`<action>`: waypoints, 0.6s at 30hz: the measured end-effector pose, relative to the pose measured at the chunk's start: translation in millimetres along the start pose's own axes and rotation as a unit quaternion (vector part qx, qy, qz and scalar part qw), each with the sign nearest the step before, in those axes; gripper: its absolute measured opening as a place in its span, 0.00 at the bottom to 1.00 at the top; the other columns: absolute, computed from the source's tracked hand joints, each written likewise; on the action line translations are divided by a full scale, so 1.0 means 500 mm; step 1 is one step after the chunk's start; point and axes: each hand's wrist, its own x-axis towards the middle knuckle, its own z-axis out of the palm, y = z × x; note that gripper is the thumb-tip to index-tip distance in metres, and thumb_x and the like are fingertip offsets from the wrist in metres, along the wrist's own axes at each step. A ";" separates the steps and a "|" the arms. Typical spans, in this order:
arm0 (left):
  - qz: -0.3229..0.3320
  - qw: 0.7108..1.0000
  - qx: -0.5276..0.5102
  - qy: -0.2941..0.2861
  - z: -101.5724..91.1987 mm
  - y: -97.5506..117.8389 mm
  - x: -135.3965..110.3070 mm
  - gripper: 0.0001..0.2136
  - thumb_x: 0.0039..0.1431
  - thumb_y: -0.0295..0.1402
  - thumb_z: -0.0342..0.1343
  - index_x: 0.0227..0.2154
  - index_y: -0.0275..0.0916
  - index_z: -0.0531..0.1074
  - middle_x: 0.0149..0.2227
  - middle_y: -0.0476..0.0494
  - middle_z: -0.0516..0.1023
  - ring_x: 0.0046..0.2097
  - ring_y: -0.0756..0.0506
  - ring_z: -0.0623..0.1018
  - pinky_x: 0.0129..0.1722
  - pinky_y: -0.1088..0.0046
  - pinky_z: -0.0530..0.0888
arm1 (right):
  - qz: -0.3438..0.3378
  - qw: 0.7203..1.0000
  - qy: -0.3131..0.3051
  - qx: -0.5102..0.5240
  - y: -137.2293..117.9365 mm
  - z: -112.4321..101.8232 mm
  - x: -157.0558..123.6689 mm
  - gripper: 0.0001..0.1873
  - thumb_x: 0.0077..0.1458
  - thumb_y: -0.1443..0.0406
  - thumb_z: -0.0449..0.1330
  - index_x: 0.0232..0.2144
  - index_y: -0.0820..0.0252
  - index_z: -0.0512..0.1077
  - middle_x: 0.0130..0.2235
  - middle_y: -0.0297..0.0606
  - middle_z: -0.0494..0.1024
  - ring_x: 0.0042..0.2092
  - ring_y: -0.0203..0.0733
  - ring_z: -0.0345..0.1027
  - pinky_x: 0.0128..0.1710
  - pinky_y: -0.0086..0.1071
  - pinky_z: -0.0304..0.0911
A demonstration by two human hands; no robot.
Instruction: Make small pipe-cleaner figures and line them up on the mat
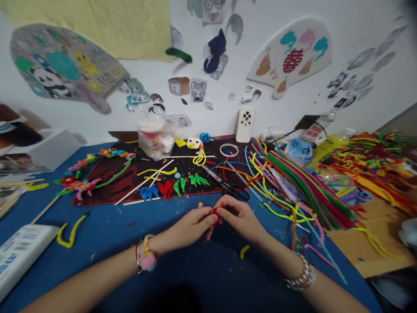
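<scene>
Frankly, my worry from here is the small red pipe-cleaner piece (215,211), mostly buried between the fingers: if my pinch slackens, it could drop among the scraps on the blue counter (97,265) and be hard to pick out. Its cut wire ends could also prick a fingertip if I squeeze carelessly. The black-handled scissors (235,191) lie just beyond my right hand (240,217), so a wide movement could knock them, and my right forearm sits close to the loose pipe-cleaner stems (293,217). Both forearms angle inward from the bottom of the view, wrists low. My left hand (190,225) is nearly closed, pinching the red piece against my right hand, whose fingers curl around it from the other side.
</scene>
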 end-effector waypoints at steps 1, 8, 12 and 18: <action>-0.011 0.999 -0.030 -0.020 0.001 0.002 0.000 0.15 0.63 0.40 0.38 0.31 0.36 0.63 0.23 0.52 0.65 0.25 0.53 0.66 0.28 0.77 0.63 | 0.000 1.000 0.003 0.000 -0.002 0.001 0.000 0.07 0.54 0.62 0.55 0.29 0.60 0.69 0.29 0.31 0.67 0.28 0.32 0.63 0.32 0.29 0.61; -0.053 0.995 -0.077 -0.046 0.015 0.008 -0.010 0.16 0.63 0.42 0.35 0.29 0.37 0.60 0.23 0.53 0.63 0.23 0.54 0.64 0.26 0.77 0.62 | -0.009 0.998 0.045 -0.033 -0.001 0.007 -0.003 0.07 0.54 0.61 0.55 0.29 0.60 0.68 0.29 0.34 0.69 0.33 0.35 0.64 0.35 0.29 0.61; -0.058 0.998 -0.033 -0.014 0.025 0.007 -0.016 0.16 0.63 0.42 0.34 0.27 0.38 0.59 0.21 0.53 0.63 0.23 0.53 0.63 0.26 0.76 0.62 | -0.018 0.997 0.065 -0.047 0.006 0.015 -0.005 0.07 0.54 0.62 0.55 0.29 0.59 0.68 0.30 0.34 0.69 0.33 0.36 0.64 0.36 0.30 0.61; -0.061 0.997 -0.039 0.036 0.032 0.010 -0.018 0.18 0.62 0.43 0.35 0.23 0.38 0.57 0.19 0.55 0.58 0.20 0.54 0.61 0.22 0.77 0.61 | 0.049 0.993 0.104 -0.026 0.016 0.011 0.002 0.20 0.57 0.55 0.49 0.22 0.62 0.69 0.18 0.30 0.65 0.20 0.31 0.57 0.21 0.26 0.56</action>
